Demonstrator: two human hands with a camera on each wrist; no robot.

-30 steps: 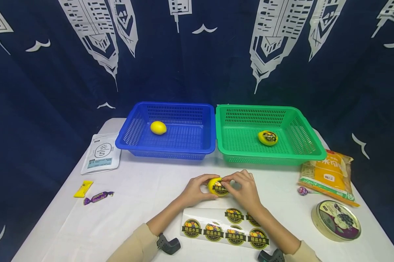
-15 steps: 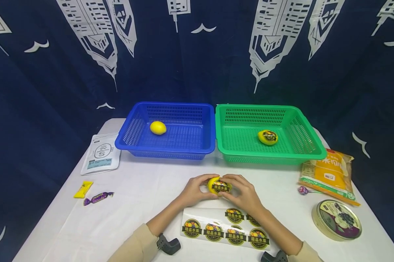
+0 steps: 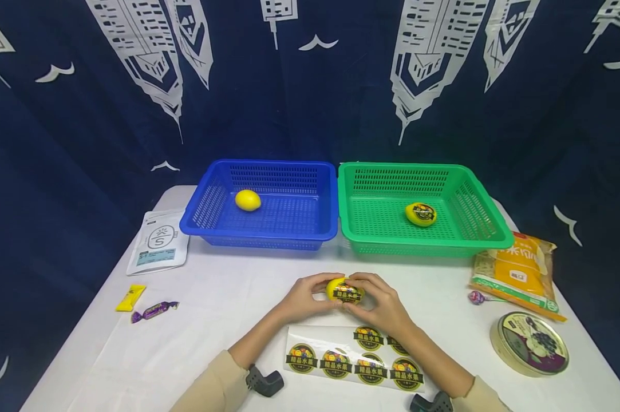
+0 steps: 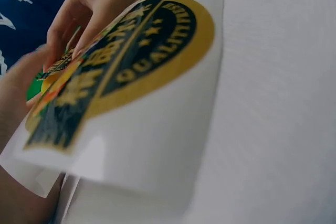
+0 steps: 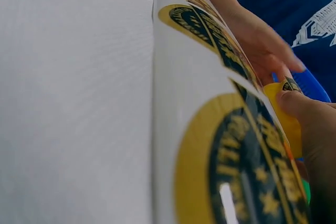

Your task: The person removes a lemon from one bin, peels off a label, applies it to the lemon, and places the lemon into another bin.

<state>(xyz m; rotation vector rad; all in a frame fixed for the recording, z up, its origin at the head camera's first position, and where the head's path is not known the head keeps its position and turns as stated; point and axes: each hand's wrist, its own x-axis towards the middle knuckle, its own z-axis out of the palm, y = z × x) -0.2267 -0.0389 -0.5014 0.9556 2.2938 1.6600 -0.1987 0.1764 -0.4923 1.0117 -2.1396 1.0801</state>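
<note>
Between both hands, above the white table, is a yellow lemon [image 3: 335, 290] with a round black-and-gold fruit sticker [image 3: 348, 293] on the side facing me. My left hand [image 3: 305, 297] grips the lemon's left end between thumb and fingers. From the right, my right hand [image 3: 383, 300] holds the other end, thumb below and fingertips above, at the sticker's edge. Just in front of the hands lies a sheet of stickers [image 3: 330, 335] with several round labels; its upper left part is bare backing. In the right wrist view the sheet hides part of the lemon [image 5: 283, 114].
A blue basket [image 3: 258, 237] holds one plain lemon [image 3: 248, 200]; a green basket [image 3: 423, 246] holds a stickered lemon [image 3: 421, 214]. A white pouch [image 3: 157, 243] and two candies [image 3: 154, 311] lie left. A snack bag [image 3: 518, 274], lollipop [image 3: 477, 297] and round tin [image 3: 530, 344] stand right.
The right hand's fingers have shifted from the sticker's face to the lemon's right end, uncovering more of the sticker. The left hand keeps its hold with little movement.
</note>
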